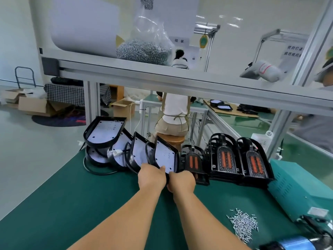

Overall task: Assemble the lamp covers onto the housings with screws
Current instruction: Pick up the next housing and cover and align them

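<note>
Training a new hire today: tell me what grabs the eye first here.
The left hand and right hand grip the lower edge of a tilted lamp housing mid-bench. Right of it stand black covers with orange strips, and loose screws lie on the green mat, near right.

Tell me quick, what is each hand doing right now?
Left hand: grips the lower edge of the lamp housing.
Right hand: grips the same housing's lower edge.

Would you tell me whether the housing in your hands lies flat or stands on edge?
On edge, tilted: the housing rises steeply off the mat, left hand and right hand holding its lower edge.
</note>
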